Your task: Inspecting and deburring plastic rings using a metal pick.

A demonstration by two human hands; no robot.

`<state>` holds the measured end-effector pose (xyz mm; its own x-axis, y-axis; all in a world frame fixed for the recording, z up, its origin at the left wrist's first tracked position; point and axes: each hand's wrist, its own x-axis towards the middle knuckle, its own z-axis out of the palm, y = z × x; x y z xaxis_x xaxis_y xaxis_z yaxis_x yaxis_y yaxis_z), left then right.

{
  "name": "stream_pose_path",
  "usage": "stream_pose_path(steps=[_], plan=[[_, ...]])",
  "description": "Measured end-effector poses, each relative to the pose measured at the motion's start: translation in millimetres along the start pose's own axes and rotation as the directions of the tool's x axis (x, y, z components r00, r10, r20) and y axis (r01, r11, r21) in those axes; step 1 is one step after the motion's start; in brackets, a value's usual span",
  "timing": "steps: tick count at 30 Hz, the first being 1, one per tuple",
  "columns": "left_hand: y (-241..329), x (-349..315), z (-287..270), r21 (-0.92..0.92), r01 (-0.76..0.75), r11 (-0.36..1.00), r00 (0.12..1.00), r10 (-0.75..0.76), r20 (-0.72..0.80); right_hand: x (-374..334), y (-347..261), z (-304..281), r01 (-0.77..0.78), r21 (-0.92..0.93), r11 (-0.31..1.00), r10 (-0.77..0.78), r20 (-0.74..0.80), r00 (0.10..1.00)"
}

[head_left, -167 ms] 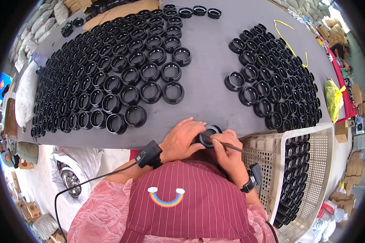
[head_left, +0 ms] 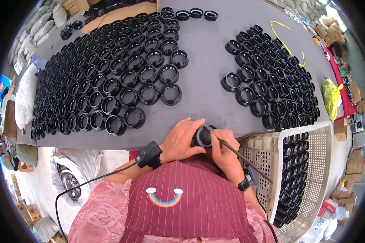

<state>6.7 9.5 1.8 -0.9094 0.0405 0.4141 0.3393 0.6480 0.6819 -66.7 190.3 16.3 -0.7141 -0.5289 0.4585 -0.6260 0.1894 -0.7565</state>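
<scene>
At the table's near edge my left hand (head_left: 183, 139) is closed round the side of a black ring (head_left: 198, 138), its thumb toward me. The ring is tilted, with its round opening facing up. My right hand (head_left: 224, 152) pinches a thin, dark rod-shaped tool (head_left: 247, 160) like a pen. The tool's shaft slants back toward the crate, and its front end is at the ring's right rim. My fingers hide the exact tip. Many matching black rings (head_left: 134, 126) stand in rows to the left, and another group (head_left: 245, 104) stands to the right.
A pale plastic crate (head_left: 270, 150) holding more black rings stands by my right arm. Beyond the right group lie a yellow strap (head_left: 280, 39) and a yellow bag (head_left: 331, 97). A white sack (head_left: 83, 156) sits below the table on the left. A cable (head_left: 95, 180) runs from my left wrist.
The ring and my right hand have shifted slightly left. The tool has swung, so its rear end points lower and more of its shaft shows. My left hand keeps its grip.
</scene>
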Motion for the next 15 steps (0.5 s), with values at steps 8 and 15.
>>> stream_pose_path(steps=[8,15], plan=[[12.5,22.6,-1.9,-0.267,0.311,0.912,0.947,-0.320,0.011,-17.2,21.4,-4.4,-0.137,0.321,0.937,0.205,-0.188,0.961],[-17.1,157.8,-30.7,0.258,0.169,0.951,0.981,-0.138,-0.136,-18.7,29.8,-11.8,-0.119,0.317,0.941,0.173,-0.151,0.973]])
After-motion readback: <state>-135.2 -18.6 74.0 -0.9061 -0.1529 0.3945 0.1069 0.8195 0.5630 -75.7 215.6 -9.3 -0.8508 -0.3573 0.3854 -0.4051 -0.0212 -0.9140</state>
